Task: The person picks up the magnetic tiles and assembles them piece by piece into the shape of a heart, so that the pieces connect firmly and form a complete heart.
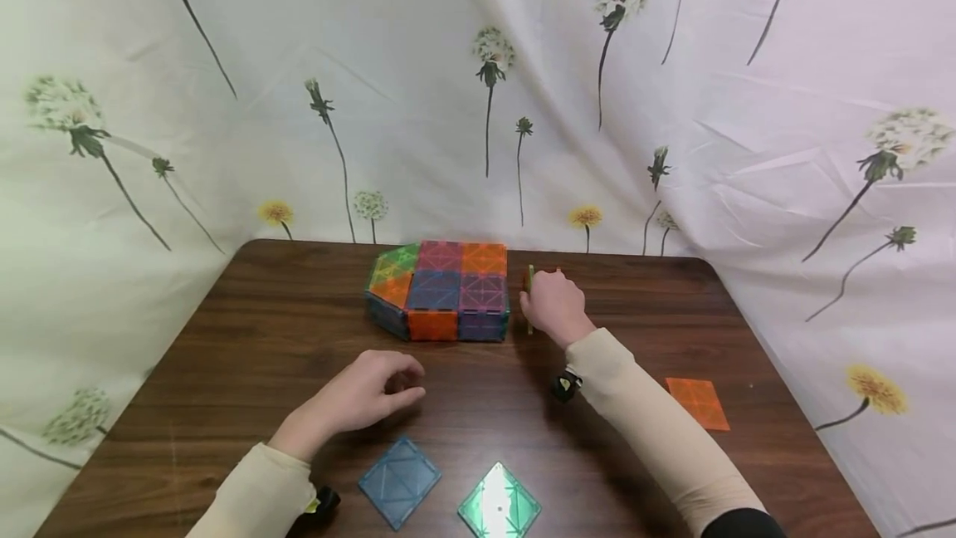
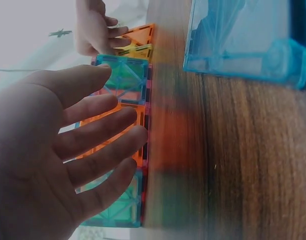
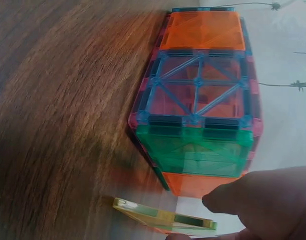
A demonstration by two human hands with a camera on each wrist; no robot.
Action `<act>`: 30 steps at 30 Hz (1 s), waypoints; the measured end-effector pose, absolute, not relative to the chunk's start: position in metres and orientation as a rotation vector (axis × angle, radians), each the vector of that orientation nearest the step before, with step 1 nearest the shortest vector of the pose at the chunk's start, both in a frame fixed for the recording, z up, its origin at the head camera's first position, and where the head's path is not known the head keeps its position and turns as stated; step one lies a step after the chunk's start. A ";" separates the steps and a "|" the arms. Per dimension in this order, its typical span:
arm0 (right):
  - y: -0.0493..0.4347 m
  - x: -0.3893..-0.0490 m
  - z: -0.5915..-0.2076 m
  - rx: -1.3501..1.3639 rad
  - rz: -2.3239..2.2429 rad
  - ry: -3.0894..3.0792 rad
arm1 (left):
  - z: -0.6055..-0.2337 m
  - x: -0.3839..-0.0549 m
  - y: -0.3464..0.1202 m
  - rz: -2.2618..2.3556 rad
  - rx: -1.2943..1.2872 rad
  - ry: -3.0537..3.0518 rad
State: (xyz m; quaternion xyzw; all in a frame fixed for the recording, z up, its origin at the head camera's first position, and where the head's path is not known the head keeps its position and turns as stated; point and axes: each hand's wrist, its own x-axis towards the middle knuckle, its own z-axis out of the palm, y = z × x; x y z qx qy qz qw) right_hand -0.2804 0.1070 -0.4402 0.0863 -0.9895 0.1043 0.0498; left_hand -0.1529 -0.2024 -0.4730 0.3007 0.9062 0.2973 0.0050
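Observation:
A low box of colourful see-through magnetic tiles stands at the far middle of the table, its left end angled. My right hand is just right of that box and pinches an upright yellow magnetic tile, thumb on the box's side. An orange triangular tile stands by the yellow one, close to the right fingers in the left wrist view. My left hand, fingers loosely bent and holding nothing, hovers in front of the box. Nearer me lies a blue square tile.
A teal square tile lies at the table's near middle, shining with reflected light. On the right, past my forearm, is a flat orange square tile. A flower-printed white cloth hangs behind and beside the dark wooden table.

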 end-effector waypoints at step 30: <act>0.148 -0.202 -0.449 0.458 0.227 -2.999 | -0.473 -0.149 -0.202 0.862 1.023 2.778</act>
